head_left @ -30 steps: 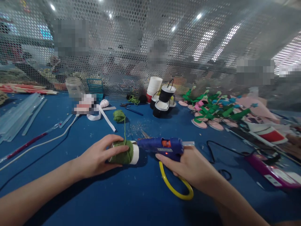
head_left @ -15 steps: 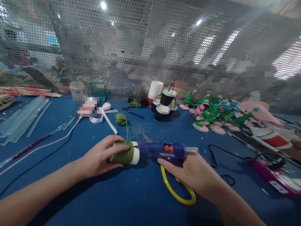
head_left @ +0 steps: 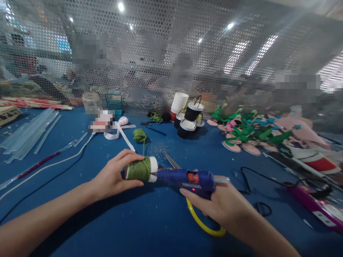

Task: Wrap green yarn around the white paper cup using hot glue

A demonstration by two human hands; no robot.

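My left hand (head_left: 114,176) grips a white cup wrapped in green yarn (head_left: 140,169), held sideways just above the blue table (head_left: 134,228). A yarn strand runs from it to a small green yarn ball (head_left: 139,135) farther back. My right hand (head_left: 222,207) is closed around a blue hot glue gun (head_left: 187,177), whose nozzle touches the bare white end of the cup. A yellow loop (head_left: 200,223) curves on the table under that hand. Scissors (head_left: 171,160) lie just behind the gun.
Clear glue sticks (head_left: 26,134) lie at far left with a white cable (head_left: 61,160). White cups (head_left: 179,102) and black-wrapped cups (head_left: 189,123) stand at the back centre. Green and pink craft pieces (head_left: 246,134) spread at right. A black cord (head_left: 257,178) and purple object (head_left: 316,203) lie near right. Mesh screen (head_left: 171,53) behind.
The left hand has lifted and turned the yarn-wrapped cup slightly, and the glue gun's nozzle has stayed against the cup's white end. The view has shifted a little.
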